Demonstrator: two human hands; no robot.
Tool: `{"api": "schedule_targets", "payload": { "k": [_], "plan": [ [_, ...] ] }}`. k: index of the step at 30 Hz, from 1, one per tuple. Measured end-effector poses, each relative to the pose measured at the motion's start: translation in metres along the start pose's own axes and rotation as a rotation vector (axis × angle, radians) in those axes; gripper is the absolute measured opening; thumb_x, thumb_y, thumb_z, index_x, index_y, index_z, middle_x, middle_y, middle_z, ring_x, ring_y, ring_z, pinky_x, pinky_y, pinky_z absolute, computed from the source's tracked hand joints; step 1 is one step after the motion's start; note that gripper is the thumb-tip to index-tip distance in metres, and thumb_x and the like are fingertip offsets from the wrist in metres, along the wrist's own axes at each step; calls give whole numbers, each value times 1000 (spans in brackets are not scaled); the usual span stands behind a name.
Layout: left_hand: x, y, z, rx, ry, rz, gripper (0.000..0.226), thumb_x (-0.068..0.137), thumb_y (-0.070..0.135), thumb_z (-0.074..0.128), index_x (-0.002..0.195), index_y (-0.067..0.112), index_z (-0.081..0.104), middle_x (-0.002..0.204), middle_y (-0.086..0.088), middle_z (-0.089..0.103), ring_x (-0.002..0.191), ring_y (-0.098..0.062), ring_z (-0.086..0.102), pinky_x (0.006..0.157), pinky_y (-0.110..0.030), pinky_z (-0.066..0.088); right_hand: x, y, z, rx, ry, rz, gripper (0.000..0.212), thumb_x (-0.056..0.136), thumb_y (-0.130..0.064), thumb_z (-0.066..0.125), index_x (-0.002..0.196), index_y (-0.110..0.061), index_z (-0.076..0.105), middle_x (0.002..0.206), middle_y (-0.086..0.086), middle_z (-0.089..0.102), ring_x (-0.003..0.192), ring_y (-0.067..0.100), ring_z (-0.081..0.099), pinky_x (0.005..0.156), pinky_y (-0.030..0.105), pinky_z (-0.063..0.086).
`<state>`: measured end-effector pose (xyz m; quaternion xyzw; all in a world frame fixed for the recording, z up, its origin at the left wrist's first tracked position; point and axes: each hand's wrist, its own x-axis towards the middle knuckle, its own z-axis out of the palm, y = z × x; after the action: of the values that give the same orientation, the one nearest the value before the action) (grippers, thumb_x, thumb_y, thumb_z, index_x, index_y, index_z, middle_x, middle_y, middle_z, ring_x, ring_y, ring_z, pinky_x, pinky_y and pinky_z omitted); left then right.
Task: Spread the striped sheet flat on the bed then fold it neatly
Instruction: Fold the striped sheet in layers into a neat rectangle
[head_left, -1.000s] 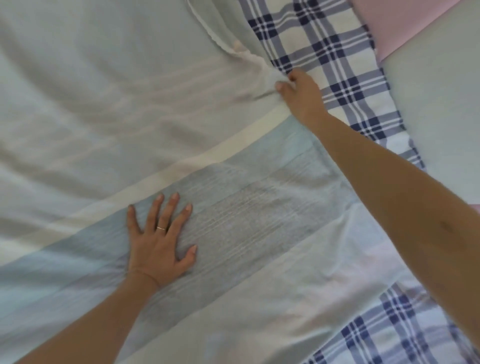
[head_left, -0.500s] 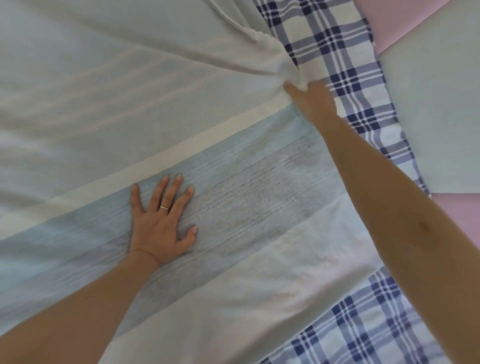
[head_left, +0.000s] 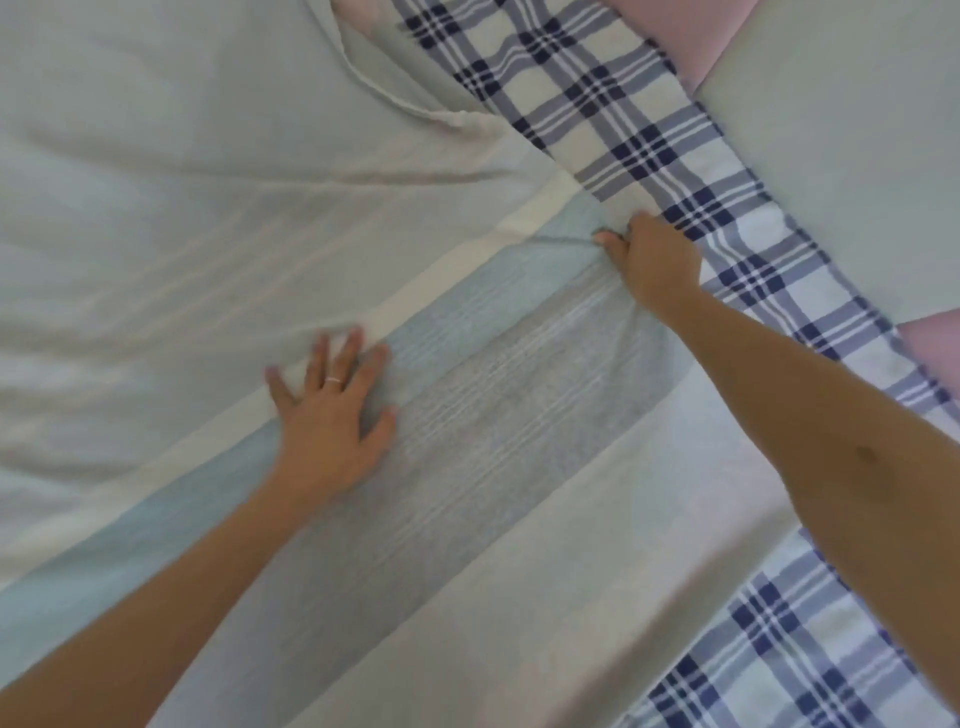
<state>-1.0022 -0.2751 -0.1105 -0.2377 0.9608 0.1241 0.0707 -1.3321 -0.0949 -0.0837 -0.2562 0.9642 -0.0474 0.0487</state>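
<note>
The striped sheet (head_left: 519, 415), with pale green, cream, light blue and grey bands, covers most of the bed. My left hand (head_left: 332, 421) lies flat on it with fingers spread, pressing across the cream and blue bands; a ring shows on one finger. My right hand (head_left: 652, 260) is at the sheet's right edge, fingers curled round a bunched bit of the blue band. Creases fan out across the pale upper part of the sheet. A loose hem (head_left: 395, 104) lies folded near the top.
A blue-and-white plaid bedcover (head_left: 623, 114) lies under the sheet, showing along the right edge and at the bottom right. Beyond it at the right are pale green (head_left: 841, 156) and pink (head_left: 691, 41) panels.
My right hand slid down the sheet's right edge from the pale section to the blue band and gripped it. My left hand shifted up onto the cream band.
</note>
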Motion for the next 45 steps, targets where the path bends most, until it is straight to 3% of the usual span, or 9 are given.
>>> {"api": "schedule_targets", "payload": {
  "k": [8,11,13,18,21,24,28,35,45],
  "plan": [
    [147,19,6,131,20,-129,74,85,72,23,148,44,-6,158,13,-14,145,-29,-14,100,-77,-6,-3,-3,25,151,-25,232,52,93,-54,46,122,-11,44,115,11,56,105,30,55,75,37,38],
    [186,23,1,140,42,-111,77,84,74,21,149,43,-5,158,11,-13,145,-30,-14,100,-77,-4,-34,-13,25,-40,254,-63,61,92,-48,45,140,-11,41,145,16,39,134,35,36,112,49,23],
    [201,20,1,165,70,-69,78,83,75,22,149,42,-3,159,10,-12,145,-29,-12,100,-77,-4,-60,-9,35,-55,149,-288,65,94,-55,31,150,-23,27,157,9,22,144,32,19,118,51,7],
    [231,10,-6,175,104,-16,77,84,70,26,150,39,0,159,9,-7,146,-24,-8,102,-76,-2,-30,-22,58,52,0,358,66,98,-53,18,153,-27,-7,160,3,-12,147,27,-12,115,54,-13],
    [243,9,-8,176,114,11,76,86,68,24,151,37,2,160,8,-3,146,-24,-4,102,-76,-1,21,-89,61,121,151,209,68,98,-42,23,152,-8,0,159,9,-8,148,26,-5,118,46,-10],
    [243,6,-11,153,124,28,81,79,68,19,151,33,6,160,6,3,147,-26,0,102,-75,-1,67,-134,71,107,143,-28,58,101,-37,20,153,-15,6,161,1,3,148,19,4,118,39,-8],
    [245,5,-8,157,147,49,81,78,65,25,151,31,15,160,4,10,146,-27,6,102,-74,0,110,-140,80,122,167,182,55,102,-36,17,154,-20,8,161,-2,7,147,20,8,118,44,-4],
    [247,-3,-8,128,126,44,81,78,65,30,151,32,15,160,6,8,147,-26,3,103,-74,-1,121,-146,83,151,246,186,52,102,-34,24,151,-21,23,158,-3,20,146,20,17,117,46,1],
    [246,-2,-7,97,167,76,79,79,61,33,150,27,25,159,2,16,146,-29,11,100,-76,2,116,-146,71,342,209,128,48,103,-22,24,151,-13,21,156,-3,26,145,13,17,119,25,0]
  ]
}}
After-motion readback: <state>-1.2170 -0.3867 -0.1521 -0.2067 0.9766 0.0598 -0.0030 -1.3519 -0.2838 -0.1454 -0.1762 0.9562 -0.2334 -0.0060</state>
